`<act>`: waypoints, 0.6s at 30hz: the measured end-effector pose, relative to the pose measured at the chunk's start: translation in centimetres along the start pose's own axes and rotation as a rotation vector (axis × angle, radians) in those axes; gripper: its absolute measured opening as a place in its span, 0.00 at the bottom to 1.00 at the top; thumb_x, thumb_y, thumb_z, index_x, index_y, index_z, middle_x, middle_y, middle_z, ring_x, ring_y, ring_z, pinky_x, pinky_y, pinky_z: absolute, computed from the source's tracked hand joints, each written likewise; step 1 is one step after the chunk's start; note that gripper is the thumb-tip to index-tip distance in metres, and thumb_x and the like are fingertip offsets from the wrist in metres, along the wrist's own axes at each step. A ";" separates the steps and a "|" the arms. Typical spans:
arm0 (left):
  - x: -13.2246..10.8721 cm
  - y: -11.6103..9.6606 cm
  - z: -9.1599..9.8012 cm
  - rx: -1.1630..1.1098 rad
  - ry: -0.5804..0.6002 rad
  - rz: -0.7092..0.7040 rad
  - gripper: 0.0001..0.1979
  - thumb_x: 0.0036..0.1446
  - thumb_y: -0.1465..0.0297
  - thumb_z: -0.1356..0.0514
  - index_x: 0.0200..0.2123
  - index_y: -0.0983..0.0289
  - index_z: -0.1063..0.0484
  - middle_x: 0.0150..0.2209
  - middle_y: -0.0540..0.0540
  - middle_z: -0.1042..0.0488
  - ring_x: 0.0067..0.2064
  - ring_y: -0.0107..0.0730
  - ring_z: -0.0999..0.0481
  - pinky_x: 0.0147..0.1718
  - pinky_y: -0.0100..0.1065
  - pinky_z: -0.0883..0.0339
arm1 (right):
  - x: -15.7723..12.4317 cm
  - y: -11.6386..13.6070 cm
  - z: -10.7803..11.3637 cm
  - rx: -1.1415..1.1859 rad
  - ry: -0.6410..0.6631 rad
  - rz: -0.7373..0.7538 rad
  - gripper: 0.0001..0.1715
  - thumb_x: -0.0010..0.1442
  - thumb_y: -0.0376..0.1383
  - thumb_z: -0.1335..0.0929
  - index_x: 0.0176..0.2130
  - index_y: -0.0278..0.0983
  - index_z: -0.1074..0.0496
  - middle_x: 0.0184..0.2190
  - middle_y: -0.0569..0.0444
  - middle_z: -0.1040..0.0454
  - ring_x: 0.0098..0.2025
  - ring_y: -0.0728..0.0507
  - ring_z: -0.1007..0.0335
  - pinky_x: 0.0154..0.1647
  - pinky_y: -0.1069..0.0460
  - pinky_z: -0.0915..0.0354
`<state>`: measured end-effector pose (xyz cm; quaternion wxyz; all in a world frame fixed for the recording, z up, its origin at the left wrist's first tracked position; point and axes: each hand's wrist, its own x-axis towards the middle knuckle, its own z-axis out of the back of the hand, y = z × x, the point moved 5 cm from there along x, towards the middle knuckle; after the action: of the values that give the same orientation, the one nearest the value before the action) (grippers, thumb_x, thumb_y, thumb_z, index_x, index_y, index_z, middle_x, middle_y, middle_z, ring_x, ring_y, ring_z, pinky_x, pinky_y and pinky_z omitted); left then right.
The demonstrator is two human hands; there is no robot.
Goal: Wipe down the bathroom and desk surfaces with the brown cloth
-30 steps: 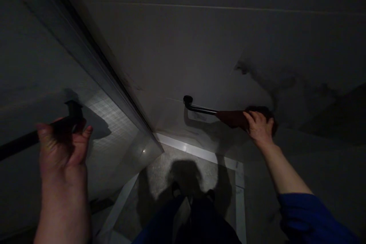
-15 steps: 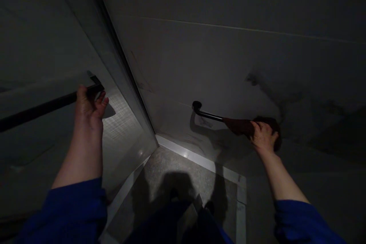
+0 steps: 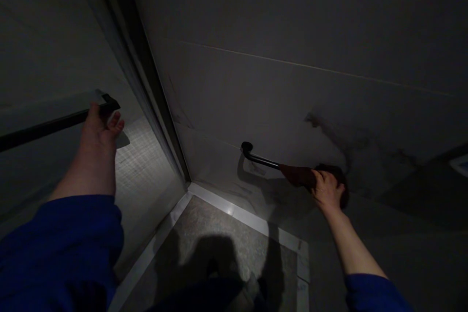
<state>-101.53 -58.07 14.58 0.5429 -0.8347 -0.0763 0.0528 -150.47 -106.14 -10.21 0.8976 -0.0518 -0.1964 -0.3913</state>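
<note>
On the left, my left hand point(image 3: 100, 124) is curled loosely around a long black bar handle point(image 3: 47, 128), close to its bent end. The handle is fixed to a pale panel point(image 3: 141, 165) that looks like a door. My right hand point(image 3: 327, 189) is pressed on a dark reddish-brown cloth point(image 3: 298, 175), wrapped over a black grab bar point(image 3: 263, 160) on the grey wall. The cloth and hand hide the right part of that bar; its left end with the round wall mount shows bare.
A marbled grey wall point(image 3: 234, 92) stands in front, with a dark vertical gap point(image 3: 155, 78) between it and the panel. White edging strips point(image 3: 229, 209) border the grey floor point(image 3: 197, 209), where my shadow falls. The light is dim.
My left hand, the handle and the panel have shifted left, and the dark gap looks wider. My right hand stays on the cloth at about the same place along the bar; the view has tilted slightly.
</note>
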 end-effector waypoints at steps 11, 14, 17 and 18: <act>3.2 -1.0 0.0 0.128 -0.079 -0.004 0.20 0.66 0.60 0.53 0.56 0.64 0.40 0.51 0.44 0.32 0.45 0.23 0.32 0.56 0.39 0.43 | 0.0 -0.3 -0.9 -0.012 -0.029 -0.016 0.24 0.61 0.34 0.38 0.57 0.37 0.39 0.55 0.41 0.36 0.59 0.34 0.47 0.54 0.28 0.47; 3.1 -1.0 0.0 0.175 -0.019 -0.027 0.22 0.67 0.58 0.55 0.59 0.62 0.42 0.57 0.44 0.35 0.51 0.24 0.33 0.57 0.39 0.44 | -0.1 -0.6 -1.3 -0.024 -0.044 -0.007 0.24 0.61 0.34 0.39 0.57 0.36 0.39 0.55 0.40 0.36 0.58 0.33 0.47 0.54 0.28 0.48; 3.0 -1.2 0.0 0.193 -0.017 -0.032 0.22 0.66 0.58 0.54 0.59 0.62 0.43 0.56 0.44 0.34 0.50 0.23 0.33 0.57 0.39 0.43 | -0.1 -0.7 -1.5 -0.027 -0.055 0.004 0.24 0.61 0.34 0.39 0.57 0.36 0.39 0.55 0.39 0.36 0.58 0.33 0.47 0.54 0.28 0.49; 3.2 -1.3 0.0 0.200 -0.027 -0.026 0.22 0.66 0.59 0.53 0.58 0.62 0.43 0.55 0.44 0.34 0.49 0.23 0.33 0.57 0.39 0.43 | -0.1 -0.8 -1.5 -0.027 -0.051 0.003 0.24 0.60 0.34 0.39 0.57 0.36 0.39 0.54 0.39 0.36 0.58 0.33 0.47 0.54 0.28 0.49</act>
<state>-98.50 -56.98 15.72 0.6231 -0.7745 -0.0888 0.0643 -150.61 -106.98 -11.70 0.8920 -0.0739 -0.2138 -0.3913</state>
